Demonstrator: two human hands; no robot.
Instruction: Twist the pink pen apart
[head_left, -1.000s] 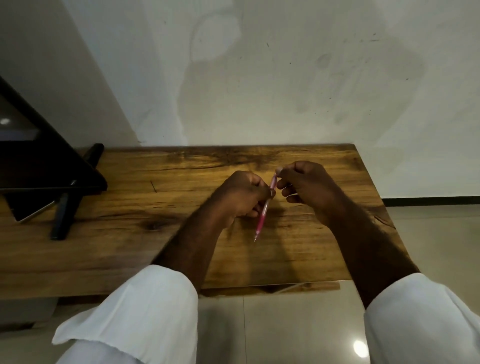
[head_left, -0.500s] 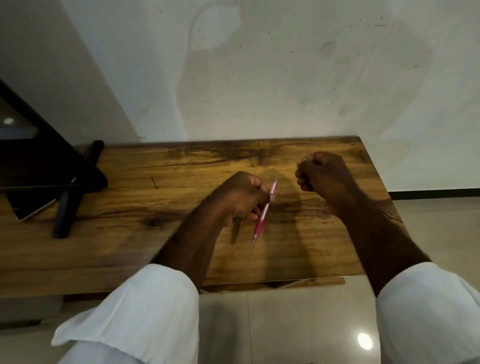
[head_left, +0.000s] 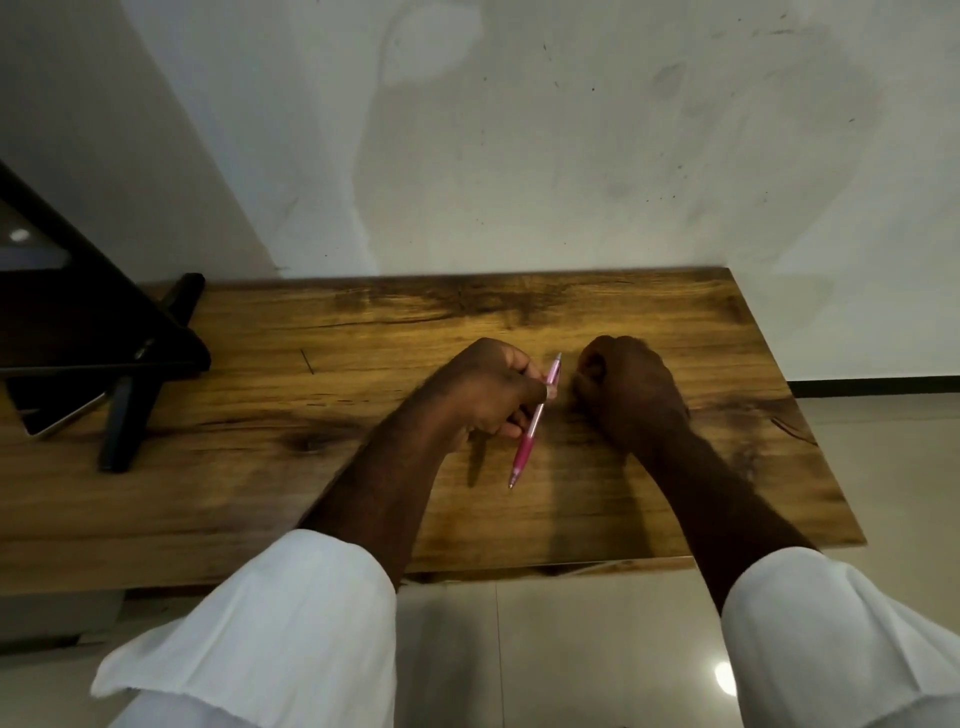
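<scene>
Pink pen (head_left: 535, 422) mid-barrel hidden in left hand (head_left: 488, 387), right hand (head_left: 631, 387) fisted

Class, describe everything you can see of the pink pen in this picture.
The pink pen is slim, looks like translucent plastic, paler at its upper end and deeper pink low on the barrel, with a fine tip. It slants, tip down and toward the camera, above the wooden table. The left hand pinches its upper half; the right hand, curled, lies beside it without touching.
</scene>
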